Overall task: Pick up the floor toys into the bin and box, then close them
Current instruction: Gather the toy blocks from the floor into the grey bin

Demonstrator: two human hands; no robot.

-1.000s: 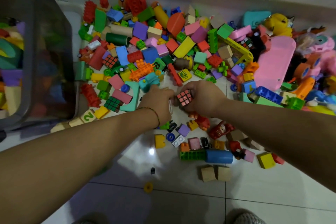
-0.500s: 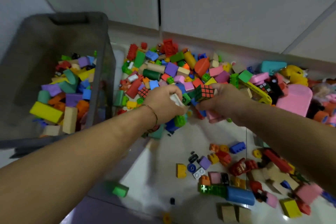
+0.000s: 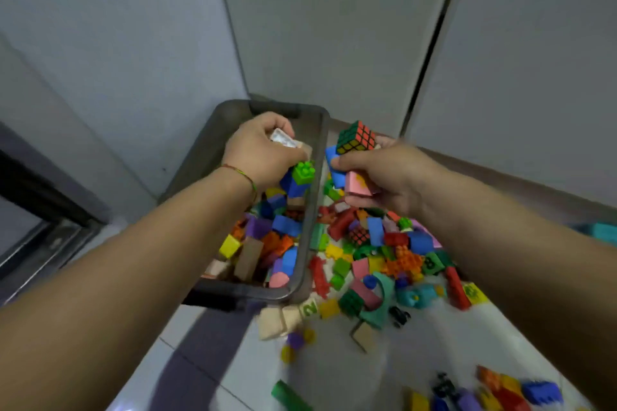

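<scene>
With the bin [image 3: 240,291] part-filled, left hand [image 3: 263,157] and right hand [image 3: 384,173] keep each grip clamped on blocks [image 3: 303,172]; many floor toys [image 3: 397,255] lie uncollected right.

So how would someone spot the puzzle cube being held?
Find the grey bin mid-frame; just right of its rim is the right hand, full of blocks. The puzzle cube perches atop that handful, black-gridded with red and green faces; its twin lies lower, in the floor pile.

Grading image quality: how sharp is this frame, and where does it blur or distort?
Head view: dim, flat light; left hand holding blocks and right hand holding the puzzle cube fairly sharp; floor toys along the bottom edge motion-blurred; wide-angle lens splays the wall seams.
</scene>
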